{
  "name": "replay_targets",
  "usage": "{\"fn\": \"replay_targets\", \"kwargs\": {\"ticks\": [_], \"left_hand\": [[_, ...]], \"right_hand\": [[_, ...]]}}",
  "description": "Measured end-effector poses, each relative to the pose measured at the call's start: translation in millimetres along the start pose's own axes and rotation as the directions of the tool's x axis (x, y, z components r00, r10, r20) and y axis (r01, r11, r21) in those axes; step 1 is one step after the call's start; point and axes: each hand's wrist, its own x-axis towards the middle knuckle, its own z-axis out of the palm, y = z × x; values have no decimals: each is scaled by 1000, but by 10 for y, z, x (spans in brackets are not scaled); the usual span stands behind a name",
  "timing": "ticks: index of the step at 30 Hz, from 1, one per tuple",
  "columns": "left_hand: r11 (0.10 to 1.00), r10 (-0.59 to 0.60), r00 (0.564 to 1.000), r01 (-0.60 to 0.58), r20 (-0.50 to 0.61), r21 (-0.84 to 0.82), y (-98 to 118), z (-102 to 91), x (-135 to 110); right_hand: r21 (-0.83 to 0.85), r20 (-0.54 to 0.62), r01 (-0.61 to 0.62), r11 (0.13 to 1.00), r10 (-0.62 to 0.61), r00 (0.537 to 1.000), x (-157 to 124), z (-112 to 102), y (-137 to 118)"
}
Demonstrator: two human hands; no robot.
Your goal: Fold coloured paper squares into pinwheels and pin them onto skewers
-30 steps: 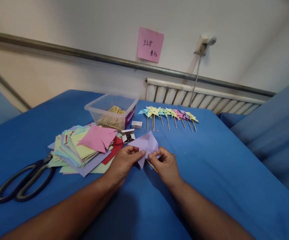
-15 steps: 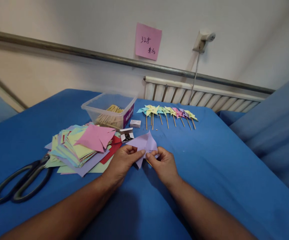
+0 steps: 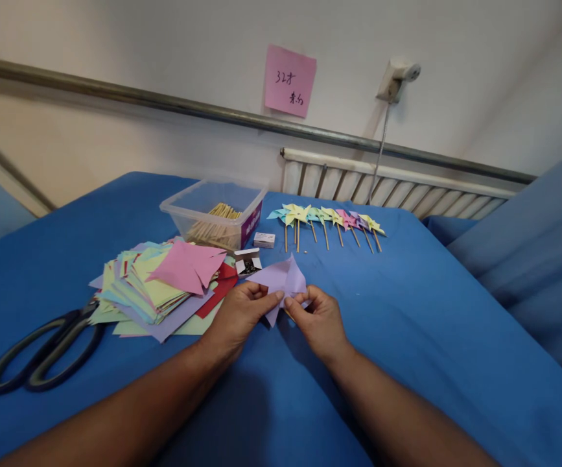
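Note:
A purple paper pinwheel (image 3: 281, 277) is held between my two hands above the blue cloth, its points partly folded in. My left hand (image 3: 246, 311) pinches its left side, thumb near the centre. From the right, my right hand (image 3: 317, 318) grips it with thumb and fingers at the middle. A bit of wooden stick shows below the paper by the right thumb; the rest is hidden. Just beyond the paper stands a small open box (image 3: 248, 263) with dark little pieces inside. To the left lies a pile of coloured paper (image 3: 159, 285) topped by a pink cut sheet.
Large scissors (image 3: 42, 350) lie at the left. A clear plastic tub (image 3: 203, 194) holds wooden sticks (image 3: 217, 224). Beside it is a small closed box (image 3: 264, 240). Several finished pinwheels (image 3: 329, 217) lie in a row near the radiator (image 3: 349, 178) at the back.
Both hands keep their grip on the purple pinwheel with almost no motion. The whole view has shifted very slightly.

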Motion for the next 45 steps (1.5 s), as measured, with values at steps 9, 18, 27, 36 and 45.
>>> {"fn": "replay_targets", "kwargs": {"ticks": [9,18,27,36,45], "left_hand": [[997,1,998,4,60,-73,90,-100,41],[994,-93,859,51,503,97,195,-209,20],[944,20,888,-168,460,283,156,-194,-3],[946,-87,937,185,337,-268,52,-4,-66],[935,-118,971,180,210,-307,13,60,-92]], "right_hand": [[395,65,-83,915,63,996,10,-84,6],[452,404,-335,827,145,903,68,-213,-33],[255,336,-303,918,209,918,40,-134,-69],[501,3,-140,854,160,987,61,-31,-18],[475,-5,-128,870,148,989,43,-1,3]]}}
